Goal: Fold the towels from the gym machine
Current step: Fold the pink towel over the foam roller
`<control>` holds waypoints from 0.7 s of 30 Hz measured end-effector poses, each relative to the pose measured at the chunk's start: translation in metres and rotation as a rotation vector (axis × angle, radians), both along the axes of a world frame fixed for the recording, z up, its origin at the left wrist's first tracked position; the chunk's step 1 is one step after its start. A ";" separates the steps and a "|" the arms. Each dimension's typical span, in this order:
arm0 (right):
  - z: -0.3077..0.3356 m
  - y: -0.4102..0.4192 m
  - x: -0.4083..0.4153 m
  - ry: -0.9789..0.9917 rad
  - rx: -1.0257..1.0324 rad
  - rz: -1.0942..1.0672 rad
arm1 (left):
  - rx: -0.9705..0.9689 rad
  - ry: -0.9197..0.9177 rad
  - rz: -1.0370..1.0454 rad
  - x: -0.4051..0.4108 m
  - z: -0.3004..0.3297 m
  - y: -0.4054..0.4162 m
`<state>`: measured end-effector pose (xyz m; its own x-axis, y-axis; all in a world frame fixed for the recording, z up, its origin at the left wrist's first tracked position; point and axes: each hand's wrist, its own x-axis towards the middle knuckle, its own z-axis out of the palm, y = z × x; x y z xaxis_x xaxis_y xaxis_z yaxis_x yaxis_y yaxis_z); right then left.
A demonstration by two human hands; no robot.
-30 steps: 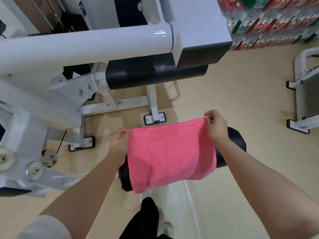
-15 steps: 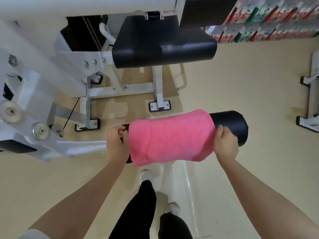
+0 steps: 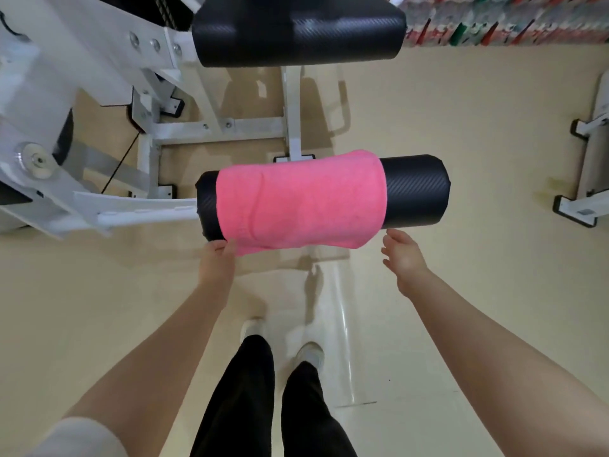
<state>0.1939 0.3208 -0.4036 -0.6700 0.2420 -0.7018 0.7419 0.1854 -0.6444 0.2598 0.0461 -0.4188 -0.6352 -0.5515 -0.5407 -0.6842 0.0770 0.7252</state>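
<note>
A pink towel, folded, lies draped over the black padded roller of the white gym machine. My left hand touches the towel's near left corner, fingers curled at its edge. My right hand hovers just below and right of the towel's near right corner, fingers apart and holding nothing.
The machine's black seat pad is beyond the roller, above its white floor frame. Another white machine base stands at the right edge. Stacked colourful packages line the far wall. My legs and shoes stand on the beige floor.
The towel went from held up spread between both hands to draped over the roller. My right hand has let go and drawn back; my left stays at the left corner.
</note>
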 end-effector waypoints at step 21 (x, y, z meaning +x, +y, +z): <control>0.005 -0.003 0.034 0.086 -0.155 -0.201 | 0.677 0.105 0.245 0.029 0.015 -0.001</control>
